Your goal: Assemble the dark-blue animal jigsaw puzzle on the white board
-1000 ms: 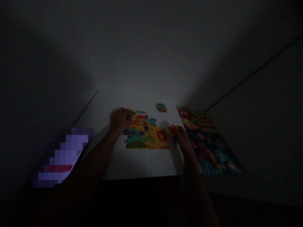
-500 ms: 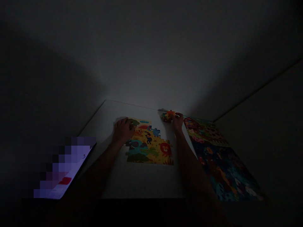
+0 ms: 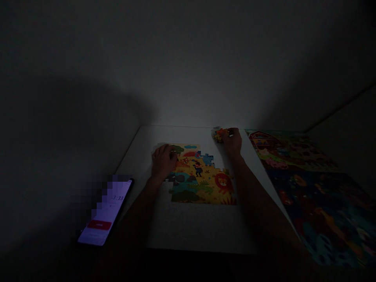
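On the white table lies a partly assembled jigsaw puzzle [image 3: 202, 180] with a lion, a crocodile, a hippo and an elephant; its upper right edge is stepped. My left hand [image 3: 164, 160] rests over the puzzle's upper left edge, fingers bent and a little apart, with nothing visible in it. Farther back, my right hand [image 3: 233, 143] pinches an orange puzzle piece [image 3: 222, 132] at a small pile of loose pieces [image 3: 217, 137]. The fingers partly hide this pile, and dim light blurs its details.
A lit phone [image 3: 107, 215] with a red button on its screen is at the left. Along the right lie a farm picture puzzle [image 3: 270, 149] and a dark blue picture puzzle [image 3: 317, 207]. A pale wall [image 3: 188, 78] rises behind the table.
The view has shifted, so the table and both hands appear farther right and more of the phone shows. My right hand stays at the loose pieces, my left on the puzzle's edge.
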`<state>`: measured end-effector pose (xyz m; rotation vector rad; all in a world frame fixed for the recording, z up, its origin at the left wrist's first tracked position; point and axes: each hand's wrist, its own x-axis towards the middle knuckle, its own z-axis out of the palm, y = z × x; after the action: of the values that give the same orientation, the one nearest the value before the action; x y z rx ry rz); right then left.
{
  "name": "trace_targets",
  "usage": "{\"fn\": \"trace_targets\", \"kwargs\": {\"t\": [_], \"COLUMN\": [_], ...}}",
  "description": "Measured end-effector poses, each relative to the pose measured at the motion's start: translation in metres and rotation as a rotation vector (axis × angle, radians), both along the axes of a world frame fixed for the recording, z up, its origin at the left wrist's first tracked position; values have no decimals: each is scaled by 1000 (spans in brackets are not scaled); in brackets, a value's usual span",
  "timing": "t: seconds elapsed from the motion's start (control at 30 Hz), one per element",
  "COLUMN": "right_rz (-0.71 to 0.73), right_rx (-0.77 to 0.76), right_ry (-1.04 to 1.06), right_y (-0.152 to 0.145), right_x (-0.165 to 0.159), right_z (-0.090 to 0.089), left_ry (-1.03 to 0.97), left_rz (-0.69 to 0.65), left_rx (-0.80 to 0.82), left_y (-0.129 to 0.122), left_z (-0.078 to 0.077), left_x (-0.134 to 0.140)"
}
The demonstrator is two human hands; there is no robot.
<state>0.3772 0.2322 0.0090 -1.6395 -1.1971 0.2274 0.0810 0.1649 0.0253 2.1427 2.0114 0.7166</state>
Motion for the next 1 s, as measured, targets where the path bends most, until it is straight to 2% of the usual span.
{"fn": "trace_targets", "kwargs": {"t": [0.3,0.5,0.77,0.83,1.0], "right_rz": [-37,-45,-115,-79,170], "right_rx": [-111,-147,-82,-36,-13], "right_ry": [-21,-49,-65,-77,-104], "right_y": [-1,-2,-13,-19,-40], "right_x": [-2,-3,-6,-5,-8], "right_z": [4,4,14,14,8], "left_ry": [51,72,126,129,111], "left_rz": [33,-66,-87,-89,-113], "left_rx": [-62,-91,-49,-45,-12], "left_y": [13,14,11,10,7], "left_z": [7,2,1,1,0], "left_x": [-2,-3,-3,-3,-5]}}
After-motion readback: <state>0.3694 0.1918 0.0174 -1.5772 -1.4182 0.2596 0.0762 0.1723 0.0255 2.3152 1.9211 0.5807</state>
